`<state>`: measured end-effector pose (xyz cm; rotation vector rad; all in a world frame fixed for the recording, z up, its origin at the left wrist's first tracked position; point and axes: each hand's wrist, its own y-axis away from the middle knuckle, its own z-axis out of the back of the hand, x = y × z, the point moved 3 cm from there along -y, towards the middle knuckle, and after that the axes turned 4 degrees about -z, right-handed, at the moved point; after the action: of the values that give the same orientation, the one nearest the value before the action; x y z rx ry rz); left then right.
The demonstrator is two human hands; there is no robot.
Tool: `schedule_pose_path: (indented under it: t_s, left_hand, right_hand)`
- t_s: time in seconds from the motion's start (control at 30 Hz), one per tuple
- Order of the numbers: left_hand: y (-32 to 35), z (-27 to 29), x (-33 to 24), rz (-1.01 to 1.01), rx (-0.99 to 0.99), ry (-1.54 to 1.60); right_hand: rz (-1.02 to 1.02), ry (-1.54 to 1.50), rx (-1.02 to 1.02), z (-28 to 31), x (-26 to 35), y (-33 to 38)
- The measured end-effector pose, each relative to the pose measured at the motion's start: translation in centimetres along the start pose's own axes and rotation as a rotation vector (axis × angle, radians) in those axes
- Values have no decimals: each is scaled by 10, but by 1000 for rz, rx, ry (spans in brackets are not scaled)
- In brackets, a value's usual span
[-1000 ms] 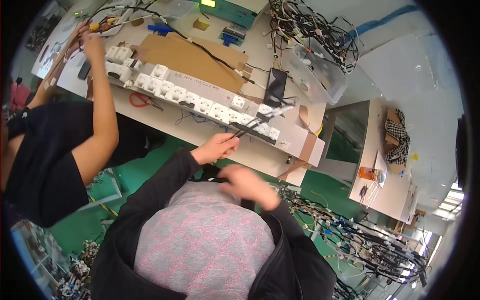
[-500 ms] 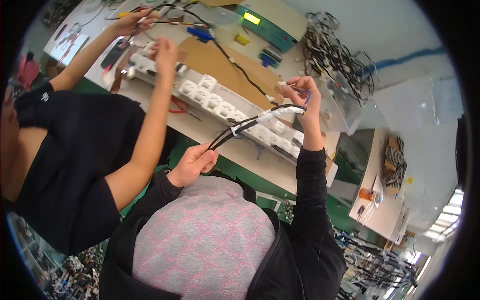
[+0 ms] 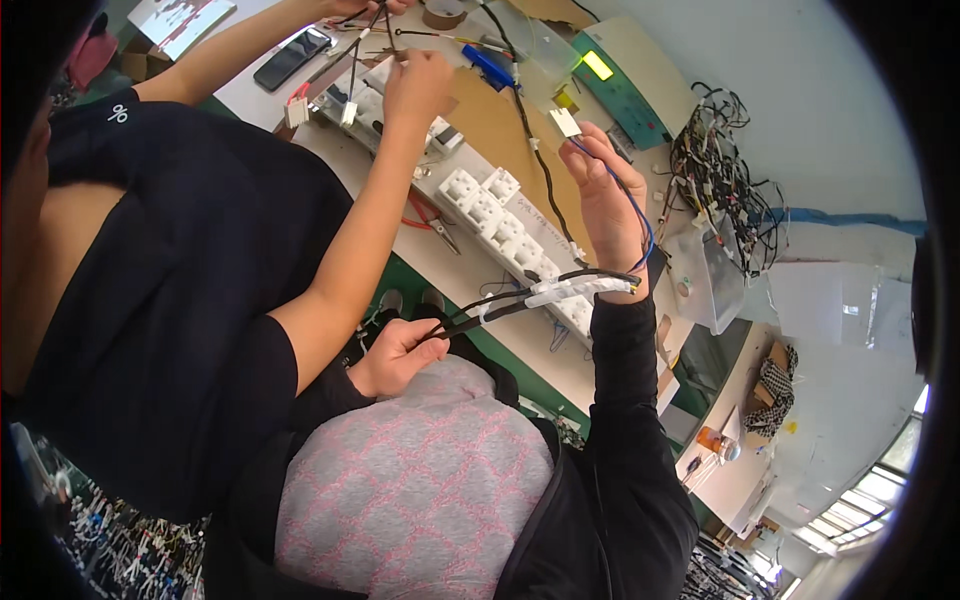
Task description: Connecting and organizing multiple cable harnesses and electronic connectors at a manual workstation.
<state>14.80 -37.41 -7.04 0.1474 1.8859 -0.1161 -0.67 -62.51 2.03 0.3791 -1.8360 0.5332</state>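
Note:
A wire harness (image 3: 575, 290) with black sleeves and a white-taped stretch spans both my hands. My left hand (image 3: 400, 358) is closed around its black branches, low in front of my body. On the right, my right hand (image 3: 612, 205) is raised and pinches the harness's blue wire (image 3: 640, 215) close to a white connector (image 3: 565, 122), which sticks up past the fingertips. That blue wire curves down beside the palm to the taped end near my wrist. Behind the harness stands a long fixture with white connector blocks (image 3: 485, 210).
To my left a person in black works with thin wires, one hand (image 3: 418, 85) over the fixture. On the table lie a phone (image 3: 292, 58), red-handled pliers (image 3: 432, 222) and a green device (image 3: 625, 85) with a lit display. Tangled cables (image 3: 715, 165) spill over a clear bin (image 3: 705, 280).
My right hand has turned, and the white connector now points up with its broad face showing. My left hand keeps its hold. The view has shifted; the other person's hands have moved along their wires.

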Motion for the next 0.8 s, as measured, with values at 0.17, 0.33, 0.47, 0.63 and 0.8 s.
schedule_pose_path:
  t_s: [0.17, 0.33, 0.47, 0.63, 0.8]
  left_hand:
    - [-2, 2, 3, 10, -45, 6]
    - [-3, -1, 13, 32, -83, 41]
    - [4, -1, 19, 67, -101, -8]
    - [20, -12, 39, 66, -103, -71]
    - [16, -22, 40, 105, -112, -100]
  right_hand:
    - [-2, 318, 112, -11, -14, -25]
    - [450, 1127, 586, -18, -54, -25]
    - [372, 1091, 498, -34, -96, -16]
    - [91, 959, 354, -24, -130, 4]
    - [169, 1093, 365, -37, -123, 6]
